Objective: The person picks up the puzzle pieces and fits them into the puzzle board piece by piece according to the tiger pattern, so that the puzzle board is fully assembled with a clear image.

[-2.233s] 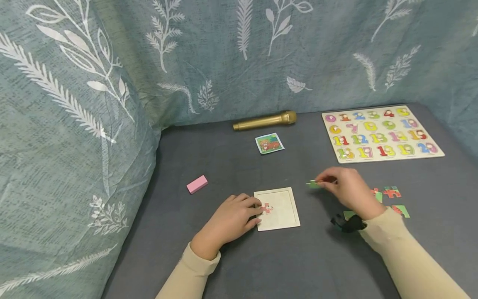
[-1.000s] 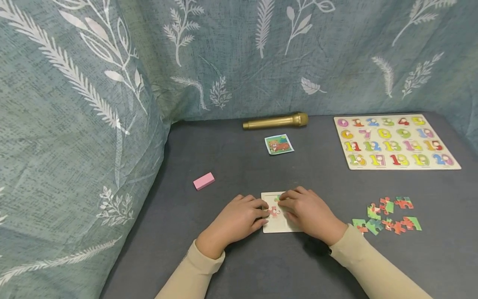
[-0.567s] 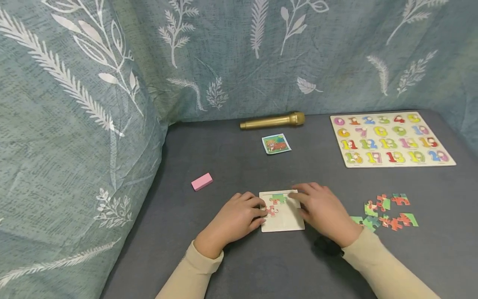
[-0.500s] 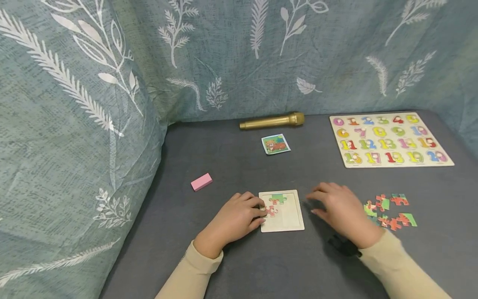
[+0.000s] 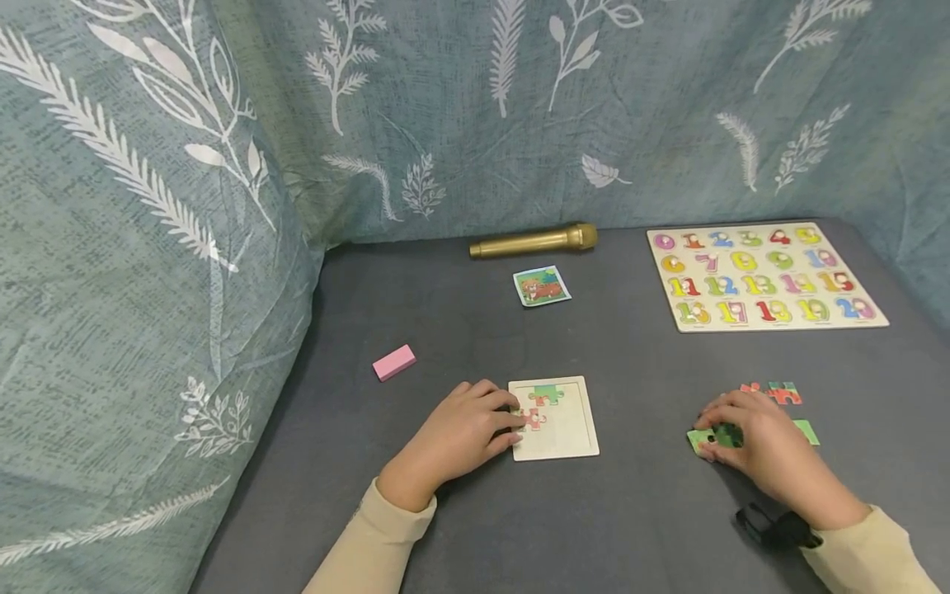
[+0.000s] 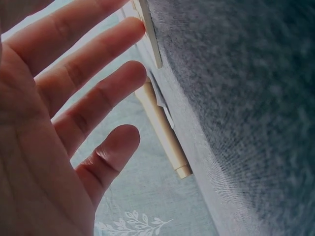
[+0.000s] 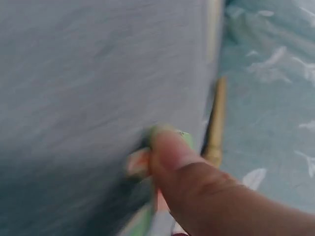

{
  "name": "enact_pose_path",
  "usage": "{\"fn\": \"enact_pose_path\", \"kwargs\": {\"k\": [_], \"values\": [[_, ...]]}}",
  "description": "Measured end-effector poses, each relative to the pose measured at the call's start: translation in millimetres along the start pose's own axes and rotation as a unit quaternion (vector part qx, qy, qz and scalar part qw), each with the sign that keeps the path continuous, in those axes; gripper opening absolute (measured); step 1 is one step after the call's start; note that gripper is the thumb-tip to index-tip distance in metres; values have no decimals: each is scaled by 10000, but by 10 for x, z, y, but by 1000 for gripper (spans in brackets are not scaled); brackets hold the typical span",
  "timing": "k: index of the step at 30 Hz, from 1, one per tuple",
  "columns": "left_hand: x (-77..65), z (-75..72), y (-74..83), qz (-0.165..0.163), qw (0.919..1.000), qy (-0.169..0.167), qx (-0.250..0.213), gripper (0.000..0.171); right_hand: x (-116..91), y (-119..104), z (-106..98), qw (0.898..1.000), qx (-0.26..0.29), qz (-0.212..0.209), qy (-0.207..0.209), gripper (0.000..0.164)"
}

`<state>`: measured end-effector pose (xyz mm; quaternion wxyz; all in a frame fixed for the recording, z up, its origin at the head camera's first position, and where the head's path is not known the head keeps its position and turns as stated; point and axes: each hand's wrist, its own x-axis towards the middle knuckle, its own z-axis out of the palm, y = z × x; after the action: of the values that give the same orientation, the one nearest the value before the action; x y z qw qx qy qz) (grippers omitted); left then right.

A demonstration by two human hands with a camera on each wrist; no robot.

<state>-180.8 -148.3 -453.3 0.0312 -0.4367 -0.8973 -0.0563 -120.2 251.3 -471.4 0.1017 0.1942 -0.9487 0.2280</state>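
Note:
My left hand [image 5: 460, 429] rests its fingers on the left edge of a square wooden puzzle tray [image 5: 567, 433]; the left wrist view shows these fingers [image 6: 118, 39] spread and nearly straight at the tray's edge. Inside the tray lie a green-and-red jigsaw piece [image 5: 547, 395] near the top and a red one [image 5: 533, 419] partly under the fingertips. Off to the right, my right hand [image 5: 772, 454] pinches a green jigsaw piece [image 5: 698, 440] between thumb and fingers, low over the table. The right wrist view is blurred, with the thumb [image 7: 174, 152] covering much of the piece.
More jigsaw pieces [image 5: 785, 393] lie around and behind the right hand, partly hidden. Further back are a wooden number board [image 5: 764, 276], a picture card [image 5: 542, 286] and a golden microphone [image 5: 534, 242]. A pink block [image 5: 394, 363] sits on the left, and a patterned curtain [image 5: 460, 124] hangs behind.
The right hand brought a green-and-red jigsaw piece to the tray, let it go near the top, then moved right to the loose pieces. The left hand stayed at the tray.

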Motion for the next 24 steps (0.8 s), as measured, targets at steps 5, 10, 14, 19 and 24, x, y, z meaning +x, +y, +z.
{"fn": "enact_pose_path", "kwargs": {"k": [5,10,14,19,24], "values": [[-7,-14,-5,12,10000,6,-24,27,319,-331,-111,9709,1649,1400,-1024,14],[-4,9,-7,15,9999,39,-100,27,723,-592,-8,9456,2747,1474,-932,26],[-6,41,-21,50,9998,81,-191,26,931,-679,160,9275,3260,1572,-939,19],[-9,38,-28,76,9996,114,-253,25,1082,-744,329,9184,3460,1706,-881,15],[-28,2,-39,59,9997,114,-221,26,1170,-792,452,9225,3410,1619,-808,18]]}}
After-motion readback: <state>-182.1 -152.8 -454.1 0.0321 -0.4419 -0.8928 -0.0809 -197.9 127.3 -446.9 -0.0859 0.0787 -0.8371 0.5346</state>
